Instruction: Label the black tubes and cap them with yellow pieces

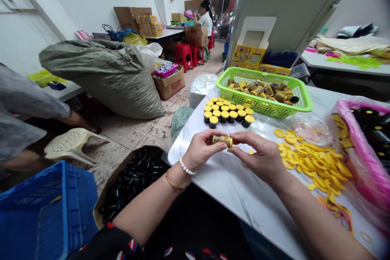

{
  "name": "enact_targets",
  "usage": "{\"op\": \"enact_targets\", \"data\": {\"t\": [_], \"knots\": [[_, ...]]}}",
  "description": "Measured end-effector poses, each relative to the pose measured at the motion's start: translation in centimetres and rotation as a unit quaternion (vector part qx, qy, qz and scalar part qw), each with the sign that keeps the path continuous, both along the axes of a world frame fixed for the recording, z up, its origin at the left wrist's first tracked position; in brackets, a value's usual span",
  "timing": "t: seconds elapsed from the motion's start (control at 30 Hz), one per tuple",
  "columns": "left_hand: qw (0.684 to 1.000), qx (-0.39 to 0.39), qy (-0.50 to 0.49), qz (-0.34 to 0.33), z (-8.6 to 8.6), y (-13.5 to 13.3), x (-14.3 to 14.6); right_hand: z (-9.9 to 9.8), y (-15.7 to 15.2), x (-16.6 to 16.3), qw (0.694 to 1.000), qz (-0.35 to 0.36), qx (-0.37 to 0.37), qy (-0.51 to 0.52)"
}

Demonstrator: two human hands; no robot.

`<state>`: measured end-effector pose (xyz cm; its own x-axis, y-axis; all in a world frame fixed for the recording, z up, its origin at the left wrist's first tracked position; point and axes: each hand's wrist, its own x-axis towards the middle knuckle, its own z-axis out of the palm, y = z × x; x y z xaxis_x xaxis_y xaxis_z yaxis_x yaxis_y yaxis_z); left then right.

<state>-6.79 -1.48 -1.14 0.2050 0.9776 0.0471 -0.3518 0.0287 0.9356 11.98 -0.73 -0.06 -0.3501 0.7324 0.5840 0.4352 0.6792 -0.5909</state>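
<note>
Between my two hands, above the near edge of the white table, lies a small cylindrical container (222,141) with a printed label and a yellow end, tipped on its side. My left hand (203,146) wraps round its body, thumb along the front. Thumb and fingertips of my right hand (258,150) pinch its yellow end. Just beyond stand several black containers with yellow lids (224,114), grouped upright. A green basket (265,107) behind them holds labelled containers (265,89). Right of my right hand spreads a pile of yellow rings (313,162).
A pink bag-lined bin (341,109) of black parts stands at right. Black cylinders (137,178) fill a container below left, beside a blue crate (65,207). A stool (71,142), a large sack (106,77) and a co-worker's arm (76,118) are further left. Another person (206,18) sits at the back.
</note>
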Motion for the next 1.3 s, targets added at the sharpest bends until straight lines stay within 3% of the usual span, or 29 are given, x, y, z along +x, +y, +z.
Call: {"op": "enact_targets", "data": {"t": [0.17, 0.4, 0.53, 0.83, 0.97, 1.03, 1.17, 1.3], "knots": [[0.999, 0.009, 0.04, 0.008, 0.2, 0.0, 0.0, -0.1, -0.3, -0.5, 0.997, -0.031, -0.074, 0.019], [0.996, -0.078, -0.015, -0.039, -0.5, 0.6, 0.0, 0.5, 0.1, 0.0, 0.999, 0.036, -0.026, -0.02], [0.995, -0.083, 0.001, -0.062, -0.4, 0.6, -0.1, 0.3, 0.2, 0.1, 1.0, 0.022, -0.01, -0.015], [0.993, -0.09, -0.025, -0.065, -0.6, 0.7, -0.3, -0.3, 0.2, 0.3, 0.991, 0.055, -0.119, 0.039], [0.994, -0.086, -0.003, -0.067, -0.4, 0.7, -0.4, -0.7, 0.4, 0.5, 0.99, 0.049, -0.122, 0.054], [0.992, -0.1, -0.015, -0.076, -0.3, 0.6, -0.4, -0.8, 0.5, 0.4, 0.976, 0.071, -0.185, 0.089], [0.98, -0.133, -0.063, -0.133, -0.1, 0.5, -0.7, -0.5, 0.2, -0.1, 0.904, 0.093, -0.364, 0.206], [0.965, -0.159, -0.096, -0.183, -0.2, 0.6, -1.2, -0.6, 0.0, -1.1, 0.865, 0.077, -0.401, 0.291]]}}
